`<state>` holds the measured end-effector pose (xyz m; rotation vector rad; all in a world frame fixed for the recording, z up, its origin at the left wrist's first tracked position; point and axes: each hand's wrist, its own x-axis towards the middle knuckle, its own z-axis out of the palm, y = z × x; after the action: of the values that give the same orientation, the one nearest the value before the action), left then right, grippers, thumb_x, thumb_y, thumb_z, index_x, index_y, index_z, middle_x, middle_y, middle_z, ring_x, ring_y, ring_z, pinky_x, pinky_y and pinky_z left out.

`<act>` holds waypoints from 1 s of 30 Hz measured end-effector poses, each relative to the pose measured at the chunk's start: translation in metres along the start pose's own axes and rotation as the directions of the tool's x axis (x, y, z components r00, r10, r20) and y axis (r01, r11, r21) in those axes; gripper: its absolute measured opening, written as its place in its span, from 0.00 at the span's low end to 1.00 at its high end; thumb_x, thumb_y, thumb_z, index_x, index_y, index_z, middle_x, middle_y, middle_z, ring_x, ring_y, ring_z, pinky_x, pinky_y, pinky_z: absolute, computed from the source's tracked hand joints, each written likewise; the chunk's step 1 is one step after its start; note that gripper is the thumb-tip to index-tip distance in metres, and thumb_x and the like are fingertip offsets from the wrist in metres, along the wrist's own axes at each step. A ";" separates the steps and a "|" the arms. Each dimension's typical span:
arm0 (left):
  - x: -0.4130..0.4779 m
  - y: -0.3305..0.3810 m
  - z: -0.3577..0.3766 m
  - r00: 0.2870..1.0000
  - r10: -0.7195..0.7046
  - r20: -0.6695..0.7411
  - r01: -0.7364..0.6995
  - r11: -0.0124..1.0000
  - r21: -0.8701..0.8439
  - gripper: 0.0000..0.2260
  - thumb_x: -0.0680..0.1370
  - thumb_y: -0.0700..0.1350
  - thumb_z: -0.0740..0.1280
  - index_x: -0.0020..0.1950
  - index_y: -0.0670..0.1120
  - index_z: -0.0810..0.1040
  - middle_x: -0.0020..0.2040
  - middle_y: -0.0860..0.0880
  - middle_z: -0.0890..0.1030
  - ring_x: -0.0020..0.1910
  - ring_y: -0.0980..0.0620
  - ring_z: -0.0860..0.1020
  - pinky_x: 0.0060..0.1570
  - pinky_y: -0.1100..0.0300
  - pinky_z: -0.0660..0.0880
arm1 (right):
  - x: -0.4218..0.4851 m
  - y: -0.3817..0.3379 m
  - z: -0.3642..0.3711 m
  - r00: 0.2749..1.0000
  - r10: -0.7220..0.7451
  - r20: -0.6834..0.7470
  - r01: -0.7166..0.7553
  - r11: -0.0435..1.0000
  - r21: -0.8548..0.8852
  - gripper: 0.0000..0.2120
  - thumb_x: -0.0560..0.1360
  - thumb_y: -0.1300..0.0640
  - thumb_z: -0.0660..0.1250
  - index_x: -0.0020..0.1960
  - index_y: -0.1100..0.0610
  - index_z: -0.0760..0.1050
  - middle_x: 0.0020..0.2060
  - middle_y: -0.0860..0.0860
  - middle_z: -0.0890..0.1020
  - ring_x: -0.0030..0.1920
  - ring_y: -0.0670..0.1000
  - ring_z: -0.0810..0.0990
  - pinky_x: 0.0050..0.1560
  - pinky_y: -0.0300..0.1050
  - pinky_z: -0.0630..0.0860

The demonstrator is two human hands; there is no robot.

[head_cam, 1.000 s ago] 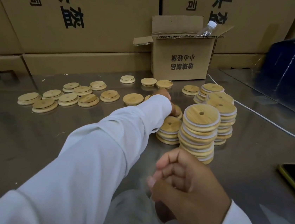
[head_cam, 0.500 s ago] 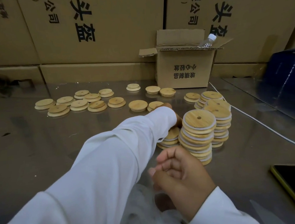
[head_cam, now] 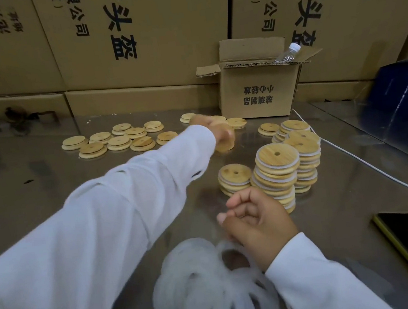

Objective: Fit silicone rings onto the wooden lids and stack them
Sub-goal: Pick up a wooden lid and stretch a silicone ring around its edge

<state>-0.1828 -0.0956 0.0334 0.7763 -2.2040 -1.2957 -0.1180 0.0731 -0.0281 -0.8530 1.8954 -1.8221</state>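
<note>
Wooden lids [head_cam: 120, 141] lie loose far left, and the blurry left hand [head_cam: 211, 129] grips one lid [head_cam: 225, 143] just right of them. Right hand [head_cam: 256, 219] curls over the near rings [head_cam: 200, 289], can't tell if it's holding any; ringed stacks [head_cam: 276, 171] sit just beyond.

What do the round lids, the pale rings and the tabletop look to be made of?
Lids: light wood, perhaps bamboo, matt; grain lines show. Rings: translucent white, limp loops, likely silicone; blurred. Tabletop: metal, probably stainless steel, brushed sheen with dull reflections.
</note>
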 end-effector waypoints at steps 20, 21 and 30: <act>-0.145 -0.086 -0.070 0.966 -0.176 0.190 0.252 0.472 -0.845 0.09 0.74 0.40 0.64 0.52 0.48 0.78 0.48 0.46 0.81 0.51 0.47 0.79 0.40 0.52 0.77 | -0.011 0.006 0.005 0.987 -0.090 0.133 0.153 0.775 -0.613 0.11 0.67 0.56 0.71 0.31 0.43 0.75 0.37 0.44 0.74 0.42 0.43 0.73 0.39 0.30 0.66; -0.144 -0.086 -0.070 0.966 -0.178 0.190 0.253 0.470 -0.846 0.09 0.74 0.40 0.64 0.53 0.48 0.78 0.49 0.46 0.81 0.51 0.47 0.79 0.39 0.51 0.77 | -0.011 0.005 0.005 0.985 -0.103 0.137 0.165 0.787 -0.594 0.12 0.67 0.57 0.71 0.31 0.43 0.75 0.38 0.45 0.75 0.43 0.43 0.73 0.39 0.28 0.65; -0.146 -0.081 -0.068 0.870 -0.196 0.452 0.492 0.308 -0.814 0.18 0.79 0.48 0.58 0.66 0.42 0.70 0.62 0.39 0.76 0.50 0.41 0.78 0.39 0.46 0.77 | -0.010 -0.016 0.004 0.901 -0.429 -0.061 0.411 0.890 -0.196 0.09 0.70 0.67 0.67 0.38 0.53 0.75 0.38 0.50 0.78 0.37 0.40 0.77 0.41 0.28 0.72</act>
<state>-0.0134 -0.0722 -0.0237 0.6024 -1.0236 -2.6252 -0.1055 0.0767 -0.0142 -1.3473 2.0874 -1.9871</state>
